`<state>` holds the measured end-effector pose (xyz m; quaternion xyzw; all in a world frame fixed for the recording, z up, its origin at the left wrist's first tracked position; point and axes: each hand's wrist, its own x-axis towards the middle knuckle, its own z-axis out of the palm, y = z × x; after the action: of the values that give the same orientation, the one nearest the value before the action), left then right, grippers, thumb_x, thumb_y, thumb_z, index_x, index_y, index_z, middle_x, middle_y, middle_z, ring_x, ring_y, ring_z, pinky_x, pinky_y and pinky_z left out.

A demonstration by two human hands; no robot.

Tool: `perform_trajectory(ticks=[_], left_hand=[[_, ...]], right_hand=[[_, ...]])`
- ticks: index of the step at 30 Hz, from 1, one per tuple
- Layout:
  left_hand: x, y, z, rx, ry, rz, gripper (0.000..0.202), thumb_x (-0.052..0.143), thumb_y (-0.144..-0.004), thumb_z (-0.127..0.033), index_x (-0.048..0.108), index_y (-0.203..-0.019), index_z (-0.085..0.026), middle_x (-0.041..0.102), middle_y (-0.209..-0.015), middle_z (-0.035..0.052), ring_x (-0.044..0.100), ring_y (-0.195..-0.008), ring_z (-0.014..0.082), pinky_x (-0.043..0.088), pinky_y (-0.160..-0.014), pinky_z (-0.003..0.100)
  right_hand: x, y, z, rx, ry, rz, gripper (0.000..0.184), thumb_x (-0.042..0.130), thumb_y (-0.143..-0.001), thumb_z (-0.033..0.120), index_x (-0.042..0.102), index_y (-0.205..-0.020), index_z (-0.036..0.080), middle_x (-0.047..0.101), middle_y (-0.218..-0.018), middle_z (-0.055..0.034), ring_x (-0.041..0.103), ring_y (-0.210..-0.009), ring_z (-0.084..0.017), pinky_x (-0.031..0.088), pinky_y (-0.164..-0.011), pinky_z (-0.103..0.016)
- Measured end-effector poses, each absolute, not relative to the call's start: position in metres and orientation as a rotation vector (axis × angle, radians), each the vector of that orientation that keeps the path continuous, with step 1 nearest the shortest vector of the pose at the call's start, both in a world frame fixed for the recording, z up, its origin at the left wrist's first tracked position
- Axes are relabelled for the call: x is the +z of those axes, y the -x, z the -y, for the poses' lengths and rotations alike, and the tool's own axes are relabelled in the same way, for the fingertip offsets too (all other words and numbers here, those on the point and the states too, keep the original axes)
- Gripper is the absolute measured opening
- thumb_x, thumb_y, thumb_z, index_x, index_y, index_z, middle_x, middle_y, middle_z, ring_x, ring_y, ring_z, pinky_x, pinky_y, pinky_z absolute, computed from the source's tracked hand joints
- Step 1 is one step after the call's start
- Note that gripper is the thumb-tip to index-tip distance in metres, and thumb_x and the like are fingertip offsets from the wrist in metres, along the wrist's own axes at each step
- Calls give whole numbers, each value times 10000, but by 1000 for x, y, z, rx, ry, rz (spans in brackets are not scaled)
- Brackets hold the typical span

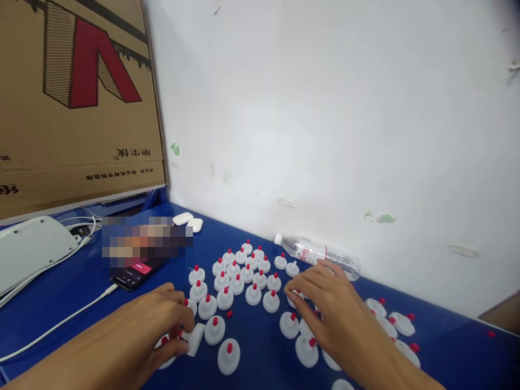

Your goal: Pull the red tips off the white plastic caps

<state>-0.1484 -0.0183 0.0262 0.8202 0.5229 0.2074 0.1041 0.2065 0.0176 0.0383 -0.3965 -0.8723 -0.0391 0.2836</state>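
Several white dome-shaped caps with red tips [238, 273] stand in rows on a blue table [260, 357]. My left hand [162, 319] is closed, its fingers pinching a white cap [195, 338] that lies on its side near the front of the group. My right hand [325, 306] rests over the caps on the right, its fingers curled down and touching a cap [293, 298] beneath the fingertips. A loose red tip [229, 313] lies between the caps.
A clear plastic water bottle [317, 254] lies on its side by the white wall. A phone [132, 273] with a white cable, two white earbud cases [189, 221], a white device [32, 246] and a big cardboard box [77, 97] stand at the left.
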Motion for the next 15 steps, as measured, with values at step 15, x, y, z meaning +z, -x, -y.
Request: perform_trajectory(ticks=[15], left_hand=[[17, 144, 8, 377, -2496, -1459, 99, 688, -915, -294, 764, -869, -337, 785, -909, -24, 735, -813, 186, 475, -680, 268]], right_hand=[[46, -219, -24, -179, 1061, 2315, 191, 531, -1128, 202, 692, -1069, 288, 783, -1010, 53, 751, -941, -201, 430, -1196, -688]])
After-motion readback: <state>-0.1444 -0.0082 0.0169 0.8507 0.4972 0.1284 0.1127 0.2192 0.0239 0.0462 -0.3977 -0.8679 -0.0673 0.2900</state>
